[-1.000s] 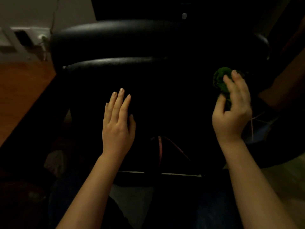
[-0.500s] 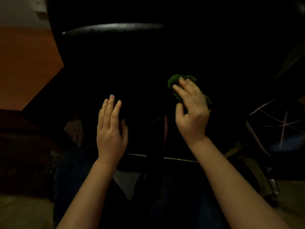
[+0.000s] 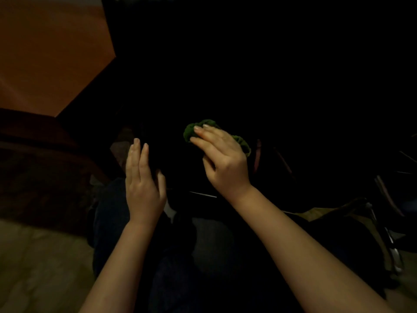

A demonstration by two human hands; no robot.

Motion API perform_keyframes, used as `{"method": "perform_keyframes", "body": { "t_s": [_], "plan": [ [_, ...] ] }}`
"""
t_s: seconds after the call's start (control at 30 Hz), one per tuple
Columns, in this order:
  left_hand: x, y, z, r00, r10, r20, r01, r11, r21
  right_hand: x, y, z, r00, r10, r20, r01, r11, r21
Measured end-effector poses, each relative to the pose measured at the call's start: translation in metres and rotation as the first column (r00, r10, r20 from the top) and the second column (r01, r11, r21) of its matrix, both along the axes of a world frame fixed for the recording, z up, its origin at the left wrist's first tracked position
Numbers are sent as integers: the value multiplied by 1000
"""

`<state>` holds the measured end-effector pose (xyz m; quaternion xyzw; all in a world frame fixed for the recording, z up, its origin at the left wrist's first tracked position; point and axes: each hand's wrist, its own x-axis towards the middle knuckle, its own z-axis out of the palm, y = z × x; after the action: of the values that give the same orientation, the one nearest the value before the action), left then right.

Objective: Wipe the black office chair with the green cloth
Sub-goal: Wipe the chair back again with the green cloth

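Note:
The black office chair [image 3: 225, 75] fills the dark upper middle of the head view; its shape is hard to make out in the gloom. My right hand [image 3: 222, 159] holds the bunched green cloth [image 3: 191, 132] against the chair's surface, the cloth showing past my fingertips and along the hand's far side. To its left, my left hand [image 3: 141, 179] rests flat with straight fingers against the chair, holding nothing.
An orange-brown wooden floor [image 3: 49, 53] shows at the upper left. A dark reddish rug or edge [image 3: 33, 168] lies at the left. Thin dark rods and a metal frame [image 3: 388, 233] sit at the right. My legs in dark trousers [image 3: 180, 267] are below.
My right hand has swept the cloth from the right side of the chair leftward and lower, toward my left hand. The view has tilted downward, so the chair's top edge has left the frame.

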<state>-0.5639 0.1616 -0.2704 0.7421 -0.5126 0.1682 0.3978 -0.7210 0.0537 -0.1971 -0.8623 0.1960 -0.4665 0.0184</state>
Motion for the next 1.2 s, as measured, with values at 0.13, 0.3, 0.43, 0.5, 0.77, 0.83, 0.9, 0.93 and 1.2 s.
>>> {"method": "perform_keyframes", "body": {
  "t_s": [0.13, 0.3, 0.43, 0.5, 0.77, 0.83, 0.9, 0.93, 1.2],
  "plan": [
    [1, 1, -6, 998, 31, -51, -30, 999, 20, 10, 10, -20, 994, 80, -76, -78, 997, 18],
    [-2, 0, -9, 983, 76, -165, -74, 997, 21, 16, 14, -46, 951, 202, -236, -204, 979, 14],
    [-3, 0, -9, 974, 91, -207, -84, 995, 47, 17, 17, -57, 919, 221, -327, -245, 969, -36],
    [-1, 1, -10, 976, 89, -198, -77, 995, 66, 17, 15, -55, 912, 214, -349, -264, 959, -103],
    [3, 3, -11, 973, 88, -214, -72, 994, 82, 28, -5, -9, 944, 161, -288, -244, 928, -282],
    [4, 3, -9, 973, 79, -218, -65, 996, 68, 35, -9, 10, 960, 129, -248, -200, 937, -287],
    [7, 4, -8, 975, 81, -208, -68, 995, 69, 43, -12, 30, 976, 102, -194, -154, 949, -274],
    [9, 5, -7, 977, 85, -196, -71, 995, 77, 47, -15, 41, 984, 81, -161, -123, 955, -271],
    [30, 20, 0, 981, 82, -176, -62, 991, 120, 76, -13, 87, 997, -72, 2, 72, 989, -130]
  ]
}}
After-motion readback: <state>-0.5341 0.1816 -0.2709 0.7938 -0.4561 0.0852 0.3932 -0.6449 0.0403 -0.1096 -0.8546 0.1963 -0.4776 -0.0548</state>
